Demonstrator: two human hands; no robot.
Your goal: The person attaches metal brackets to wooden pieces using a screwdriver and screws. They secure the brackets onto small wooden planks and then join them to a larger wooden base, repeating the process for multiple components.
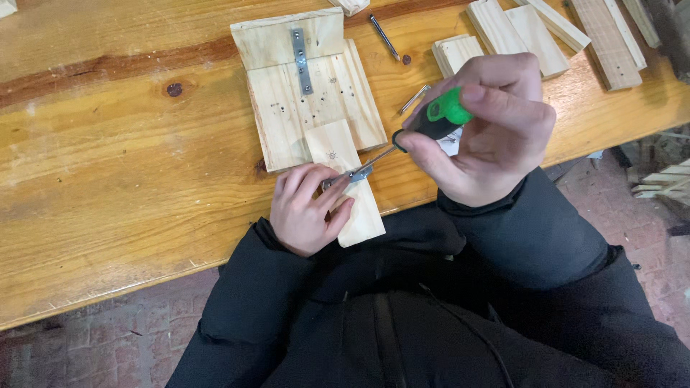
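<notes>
My left hand (307,210) rests on a small wooden strip (345,183) at the table's (108,187) near edge, pinning a metal bracket (357,173); my right hand (489,129) holds a screwdriver (424,129) to its right; a larger board (309,93) lies behind; wood offcuts (532,32) sit far right.

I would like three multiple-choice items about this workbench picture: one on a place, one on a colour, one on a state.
1. Where does the metal bracket near the left hand lie?
A. on the small wood strip
B. on the floor
C. on a sleeve

2. Which colour is the screwdriver handle?
A. red and white
B. green and black
C. all yellow

3. What is the right hand doing?
A. lying flat and empty
B. gripping the screwdriver
C. holding a hammer

Key: 1 A, the bracket sits on the small wood strip; 2 B, green top above a black grip; 3 B, fingers wrap the handle.
</notes>
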